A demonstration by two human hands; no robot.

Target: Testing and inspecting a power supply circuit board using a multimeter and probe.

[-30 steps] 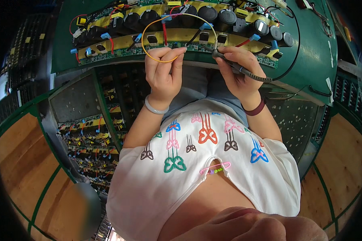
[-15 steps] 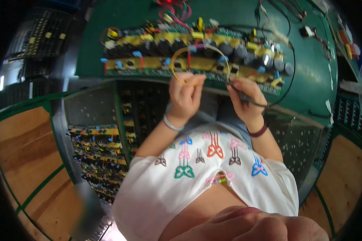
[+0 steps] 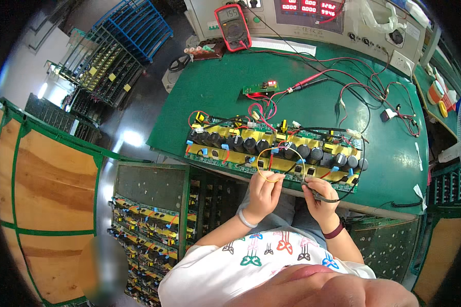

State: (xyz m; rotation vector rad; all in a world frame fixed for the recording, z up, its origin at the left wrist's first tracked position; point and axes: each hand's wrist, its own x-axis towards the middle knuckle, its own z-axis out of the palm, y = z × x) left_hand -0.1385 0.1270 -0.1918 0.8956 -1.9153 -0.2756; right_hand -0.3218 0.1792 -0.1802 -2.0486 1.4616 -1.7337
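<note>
The long circuit board (image 3: 284, 163) lies along the near edge of the green bench (image 3: 210, 87), with only a narrow margin between its near side and that edge. Past its left end, a strip of bench top runs to the left edge; beyond its far side, a broad stretch of green surface shows. There a small display board (image 3: 261, 88) sits, and a red probe (image 3: 305, 82) lies beyond the long board's right half. Red and black leads (image 3: 381, 94) tangle past its far right corner, crowding that way, and a red multimeter (image 3: 233, 28) stands well beyond its left half.

Both forearms come up from the person's side of the board, elbows bent, wrists just short of its near side. The left hand (image 3: 264, 195) has thumb and fingertips pinched together on a yellow wire (image 3: 258, 159). The right hand (image 3: 320, 199) is closed around a dark probe (image 3: 327, 199), whose black cable curves around the board's right end. The wire arches over the board's middle and down to the right fingertips. The board is just ahead of both hands; whether any fingertip touches it, I can't tell.
</note>
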